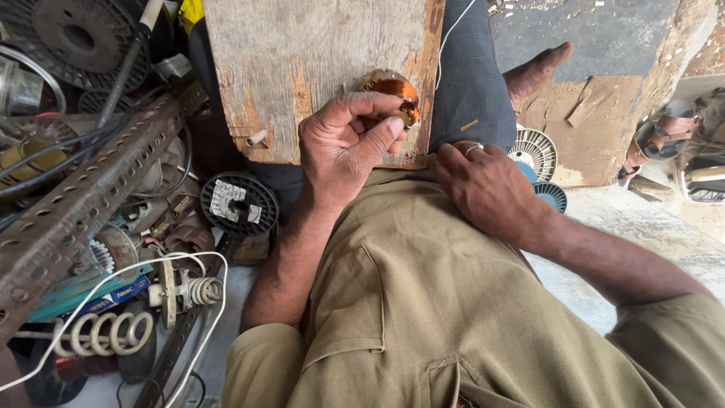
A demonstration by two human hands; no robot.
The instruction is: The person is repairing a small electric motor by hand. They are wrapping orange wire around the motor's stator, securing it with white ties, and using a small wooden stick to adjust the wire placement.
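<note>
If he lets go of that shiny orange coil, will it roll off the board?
Probably yes: the copper coil looks round and stands on edge on the wooden board. It likely feels heavy for its size, being tightly wound wire. The left hand pinches it, steadying it.

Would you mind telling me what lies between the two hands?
In the head view, only the wooden board's lower edge and khaki shirt separate left hand, holding the copper coil, from right hand.

The copper coil (pixel 391 92) is a small round winding of glossy orange-brown wire with a pale band along its upper rim. It sits against the lower right corner of the wooden board (pixel 317 68), close to the board's right edge, partly covered by fingers.
</note>
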